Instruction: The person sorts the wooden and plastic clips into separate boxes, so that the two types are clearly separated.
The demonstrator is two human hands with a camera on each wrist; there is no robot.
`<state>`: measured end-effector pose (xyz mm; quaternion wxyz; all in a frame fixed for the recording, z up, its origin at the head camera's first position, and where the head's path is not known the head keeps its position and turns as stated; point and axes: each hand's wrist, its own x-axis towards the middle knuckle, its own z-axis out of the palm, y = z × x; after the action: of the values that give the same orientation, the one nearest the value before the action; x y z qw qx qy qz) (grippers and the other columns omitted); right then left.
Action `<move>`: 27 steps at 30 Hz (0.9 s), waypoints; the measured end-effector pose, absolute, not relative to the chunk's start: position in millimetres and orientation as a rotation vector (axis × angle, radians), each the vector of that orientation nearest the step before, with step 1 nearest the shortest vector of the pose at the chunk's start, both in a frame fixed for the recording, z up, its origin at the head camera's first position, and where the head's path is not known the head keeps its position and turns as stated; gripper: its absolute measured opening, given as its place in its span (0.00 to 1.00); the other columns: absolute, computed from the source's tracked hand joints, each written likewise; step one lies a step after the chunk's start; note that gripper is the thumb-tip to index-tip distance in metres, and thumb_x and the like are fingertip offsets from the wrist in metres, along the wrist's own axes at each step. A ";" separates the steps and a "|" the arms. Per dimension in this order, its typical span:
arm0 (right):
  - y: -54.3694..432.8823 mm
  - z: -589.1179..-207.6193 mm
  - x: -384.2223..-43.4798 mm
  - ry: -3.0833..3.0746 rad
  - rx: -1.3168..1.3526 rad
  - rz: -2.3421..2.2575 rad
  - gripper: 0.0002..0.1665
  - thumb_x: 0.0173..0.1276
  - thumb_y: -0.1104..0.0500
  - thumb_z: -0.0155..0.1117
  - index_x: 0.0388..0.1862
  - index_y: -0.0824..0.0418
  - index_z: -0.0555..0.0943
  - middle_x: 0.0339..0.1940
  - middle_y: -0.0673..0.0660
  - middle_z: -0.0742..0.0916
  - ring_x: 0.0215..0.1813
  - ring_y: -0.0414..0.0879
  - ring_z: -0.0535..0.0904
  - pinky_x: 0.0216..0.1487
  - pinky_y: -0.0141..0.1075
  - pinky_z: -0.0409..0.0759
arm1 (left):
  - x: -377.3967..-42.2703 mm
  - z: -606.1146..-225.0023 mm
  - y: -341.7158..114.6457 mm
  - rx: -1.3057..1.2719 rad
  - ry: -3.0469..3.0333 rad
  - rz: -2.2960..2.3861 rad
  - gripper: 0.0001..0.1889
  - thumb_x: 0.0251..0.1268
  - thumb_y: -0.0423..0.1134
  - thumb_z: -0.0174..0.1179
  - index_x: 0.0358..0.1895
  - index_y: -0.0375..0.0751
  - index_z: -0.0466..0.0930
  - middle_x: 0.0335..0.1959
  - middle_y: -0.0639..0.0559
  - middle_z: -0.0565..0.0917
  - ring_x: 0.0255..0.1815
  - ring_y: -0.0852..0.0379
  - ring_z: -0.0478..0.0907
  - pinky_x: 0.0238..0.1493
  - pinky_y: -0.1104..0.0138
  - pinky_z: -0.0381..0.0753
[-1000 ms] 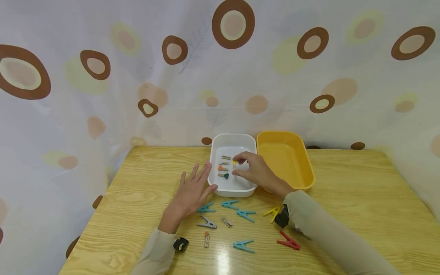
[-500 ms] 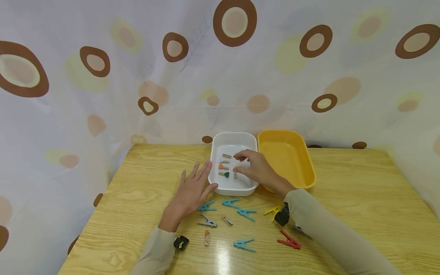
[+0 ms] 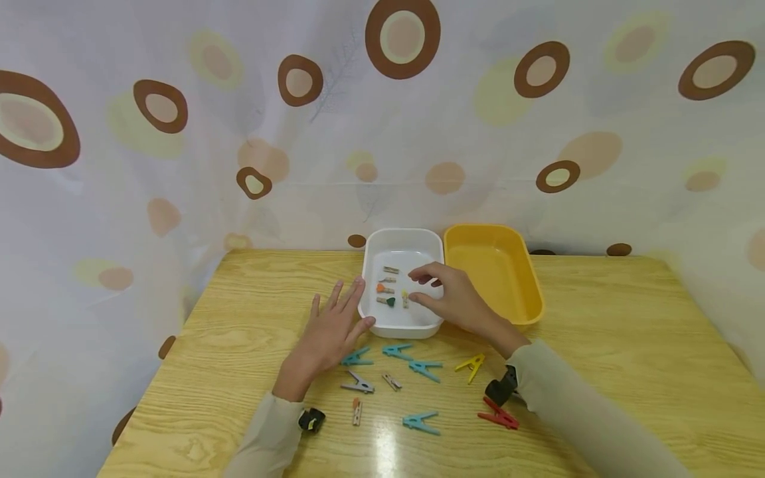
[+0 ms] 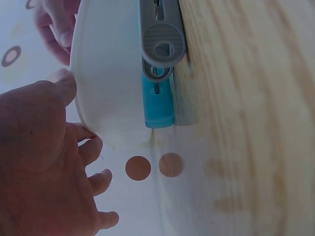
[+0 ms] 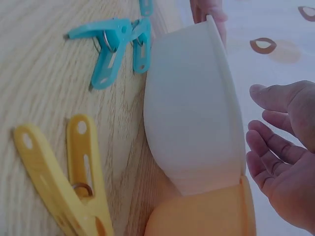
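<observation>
The left hand [image 3: 325, 335] lies with its fingers spread wide, touching the side of the white basin [image 3: 406, 331]. The right hand [image 3: 451, 295] hangs over that basin, thumb and fingertips well parted, with nothing visible between them. The yellow-topped mini clothespin [image 3: 405, 299] lies in the basin just beside the right thumb's tip; whether they touch I cannot tell. Between the hands, four more mini clothespins [image 3: 385, 289] lie in a column, and the yellow basin [image 3: 495, 265] sits beyond the right wrist. The step seems to be placing small pins in the white basin. To do it well, the left fingers should steady the wall lightly, without tipping it, and the right fingertips should part fully and lift straight up, so that neither the newcomer nor the column gets nudged.
</observation>
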<state>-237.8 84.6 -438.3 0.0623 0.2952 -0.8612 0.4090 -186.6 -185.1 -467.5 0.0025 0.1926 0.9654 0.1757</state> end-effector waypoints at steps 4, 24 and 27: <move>86.9 -434.8 -227.4 -2.579 0.893 1.242 0.20 0.66 0.60 0.77 0.55 0.62 0.84 0.52 0.57 0.88 0.51 0.52 0.83 0.53 0.48 0.83 | -186.8 -466.9 -185.8 0.597 3.026 0.543 0.39 0.83 0.62 0.37 0.85 0.48 0.39 0.84 0.51 0.47 0.84 0.42 0.39 0.77 0.34 0.38; 89.1 -435.3 -168.6 -2.414 0.949 1.505 0.17 0.65 0.61 0.77 0.53 0.57 0.86 0.49 0.48 0.88 0.47 0.52 0.85 0.48 0.49 0.86 | -185.1 -468.3 -184.7 0.608 3.036 0.562 0.39 0.83 0.61 0.38 0.85 0.45 0.40 0.84 0.49 0.48 0.84 0.42 0.38 0.76 0.33 0.39; 89.1 -439.8 -160.4 -2.407 0.947 1.545 0.17 0.65 0.61 0.77 0.53 0.57 0.86 0.48 0.48 0.88 0.47 0.50 0.85 0.48 0.48 0.86 | -186.9 -466.8 -183.9 0.614 3.036 0.542 0.39 0.83 0.62 0.37 0.85 0.46 0.39 0.84 0.50 0.46 0.84 0.43 0.38 0.76 0.33 0.39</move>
<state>-160.4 89.1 -439.8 0.0644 0.3138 -0.7972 0.5118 -186.9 -183.9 -466.8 -0.0014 0.1952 0.9655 0.1723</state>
